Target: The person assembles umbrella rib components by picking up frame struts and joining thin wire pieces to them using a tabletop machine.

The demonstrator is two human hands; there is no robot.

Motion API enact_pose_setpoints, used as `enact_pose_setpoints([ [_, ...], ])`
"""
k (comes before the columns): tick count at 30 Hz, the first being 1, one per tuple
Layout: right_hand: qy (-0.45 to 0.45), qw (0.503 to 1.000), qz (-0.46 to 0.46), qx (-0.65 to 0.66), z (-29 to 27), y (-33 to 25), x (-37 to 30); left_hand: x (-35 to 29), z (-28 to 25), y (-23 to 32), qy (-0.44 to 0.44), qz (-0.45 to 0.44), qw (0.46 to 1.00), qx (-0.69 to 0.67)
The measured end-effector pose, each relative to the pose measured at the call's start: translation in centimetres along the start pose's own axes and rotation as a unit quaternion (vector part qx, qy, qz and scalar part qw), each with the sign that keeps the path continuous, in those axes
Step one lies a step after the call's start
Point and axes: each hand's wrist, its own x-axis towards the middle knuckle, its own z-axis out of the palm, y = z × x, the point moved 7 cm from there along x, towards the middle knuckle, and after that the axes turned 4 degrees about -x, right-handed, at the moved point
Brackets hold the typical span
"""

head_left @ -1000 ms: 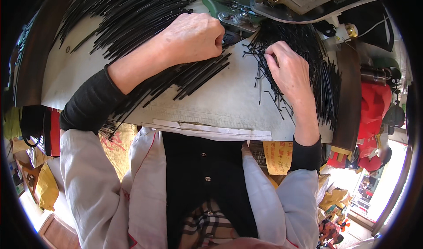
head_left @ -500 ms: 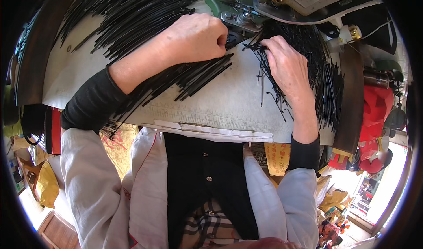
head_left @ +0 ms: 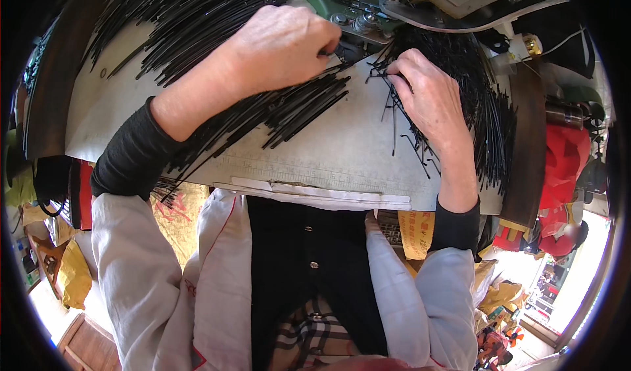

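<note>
My left hand [head_left: 279,46] is closed in a fist near the green machine [head_left: 351,6], its fingertips pinching a thin black strip at the machine's foot. A fan of finished black strips [head_left: 289,105] lies under that forearm on the pale table [head_left: 342,151]. My right hand [head_left: 430,98] rests flat on a tangled heap of black strips [head_left: 476,82] at the right, fingertips on the strips close to the machine. Whether those fingers grip a strip is hidden.
A large spread of black strips [head_left: 190,16] covers the table's far left. A dark wooden edge [head_left: 529,141] borders the table on the right, with red objects [head_left: 565,167] beyond. Yellow bags [head_left: 72,272] lie on the floor at lower left.
My right hand has slid up and left across the strip heap toward the machine. My left hand has stayed at the machine, shifting only slightly.
</note>
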Motion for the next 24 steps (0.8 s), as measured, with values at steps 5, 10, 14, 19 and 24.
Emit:
enact_pose_setpoints([
  [5,-0.005,1.0,-0.014,-0.013,0.5,-0.2,0.0,-0.1,1.6,1.0,-0.072,0.005,0.997,0.013],
  [10,0.009,1.0,-0.013,0.016,0.4,-0.9,0.0,-0.1,2.3,0.6,-0.105,-0.024,0.992,-0.065],
  [14,0.029,0.999,-0.029,0.02,0.8,-1.1,0.0,-0.1,2.6,0.2,-0.115,-0.054,0.987,-0.096],
  [19,0.016,0.998,-0.059,0.019,0.9,-1.5,0.0,-0.1,2.1,0.0,-0.108,-0.048,0.987,-0.109],
  [24,0.027,0.997,-0.072,0.023,0.9,-1.9,-0.1,0.2,2.1,-0.2,-0.11,-0.052,0.983,-0.136],
])
